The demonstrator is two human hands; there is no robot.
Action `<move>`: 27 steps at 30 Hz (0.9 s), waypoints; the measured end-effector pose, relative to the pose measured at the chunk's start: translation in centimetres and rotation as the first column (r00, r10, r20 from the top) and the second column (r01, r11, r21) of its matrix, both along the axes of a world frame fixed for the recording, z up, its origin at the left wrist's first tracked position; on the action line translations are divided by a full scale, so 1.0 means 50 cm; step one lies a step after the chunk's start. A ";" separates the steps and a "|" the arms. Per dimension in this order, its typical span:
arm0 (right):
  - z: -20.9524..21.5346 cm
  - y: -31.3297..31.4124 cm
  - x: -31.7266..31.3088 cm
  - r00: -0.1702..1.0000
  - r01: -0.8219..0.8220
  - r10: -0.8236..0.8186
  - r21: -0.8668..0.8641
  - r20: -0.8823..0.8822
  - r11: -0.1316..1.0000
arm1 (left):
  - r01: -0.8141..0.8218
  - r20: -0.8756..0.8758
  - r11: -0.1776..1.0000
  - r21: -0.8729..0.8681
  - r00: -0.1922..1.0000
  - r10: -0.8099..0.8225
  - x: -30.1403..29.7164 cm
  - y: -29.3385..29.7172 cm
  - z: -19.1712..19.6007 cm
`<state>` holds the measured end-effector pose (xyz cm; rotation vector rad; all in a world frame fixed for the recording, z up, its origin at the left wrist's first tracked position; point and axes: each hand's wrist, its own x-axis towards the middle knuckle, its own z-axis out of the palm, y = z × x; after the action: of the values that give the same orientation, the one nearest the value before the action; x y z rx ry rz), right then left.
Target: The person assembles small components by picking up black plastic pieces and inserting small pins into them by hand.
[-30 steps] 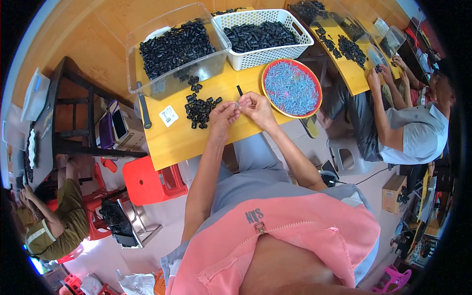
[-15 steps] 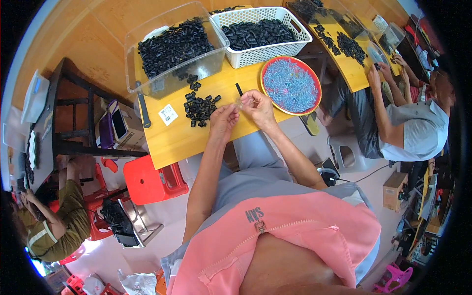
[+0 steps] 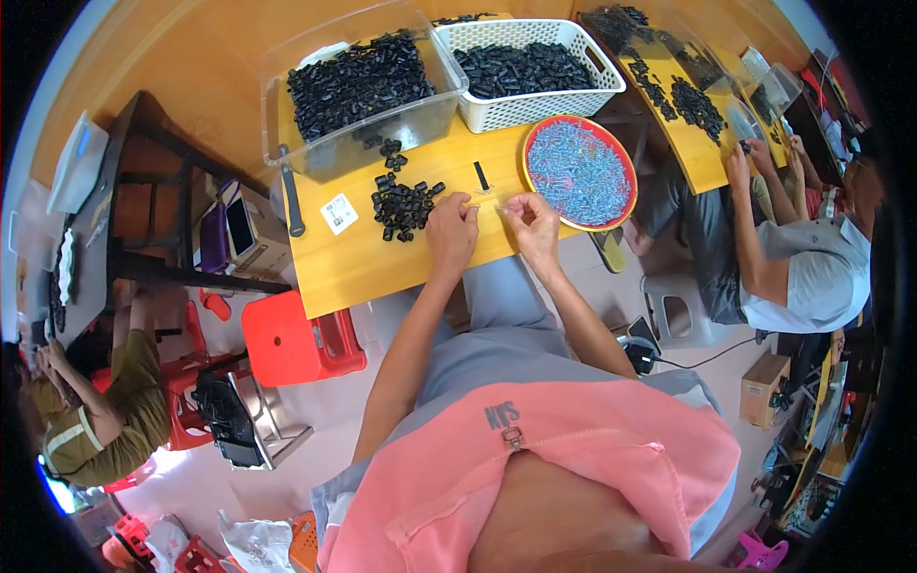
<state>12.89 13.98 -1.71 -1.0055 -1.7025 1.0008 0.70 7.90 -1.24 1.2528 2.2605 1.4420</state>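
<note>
Over the front part of the yellow table point(image 3: 373, 272), my left hand point(image 3: 452, 229) is pinched closed, with a tiny pale thing at its fingertips. Facing it a short gap away, my right hand point(image 3: 533, 227) also pinches a tiny clear piece, too small to name. Just beyond the fingertips lies a thin black strip point(image 3: 481, 177), with a few tiny clear bits at its near end. Left of my left hand is a loose pile of short black cylindrical parts point(image 3: 403, 207). To the right of my right hand stands a round red-and-yellow tray point(image 3: 631, 181) full of small bluish clear pieces point(image 3: 578, 167).
At the back stand a clear bin point(image 3: 382, 148) and a white perforated basket point(image 3: 549, 112), both holding black parts. A dark flat-handled tool point(image 3: 292, 201) and a white card point(image 3: 337, 213) lie at left. A red stool point(image 3: 296, 339) stands below. Other people work on both sides.
My hands were together at the fingertips and have moved apart, the left staying nearer the black pile. The view has shifted slightly. The black strip now shows lying free beyond my hands.
</note>
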 end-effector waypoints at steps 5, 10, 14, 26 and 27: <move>-0.017 -0.003 0.005 1.000 -0.001 0.001 -0.034 -0.021 0.999 | -0.056 0.125 0.998 0.016 0.991 0.053 -0.040 -0.018 0.010; -0.015 -0.010 0.001 1.000 0.000 0.000 -0.039 -0.013 0.999 | -0.040 -0.213 0.997 -0.072 0.977 0.024 -0.114 -0.010 0.033; -0.015 -0.013 0.004 1.000 -0.008 0.007 -0.033 -0.028 0.999 | 0.009 -0.322 0.985 -0.174 0.944 -0.066 -0.110 0.016 0.050; -0.028 -0.005 0.012 0.999 -0.027 0.024 -0.073 -0.042 0.997 | 0.138 -0.378 0.990 -0.031 0.915 -0.140 -0.121 0.010 0.028; -0.027 -0.003 0.010 0.999 -0.024 0.021 -0.078 -0.042 0.997 | 0.152 -0.240 0.987 -0.054 0.957 -0.161 -0.116 0.001 0.036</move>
<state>13.39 13.82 -3.03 -1.0117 -1.6547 1.1034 -5.08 7.93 0.56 1.6372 2.2599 1.2476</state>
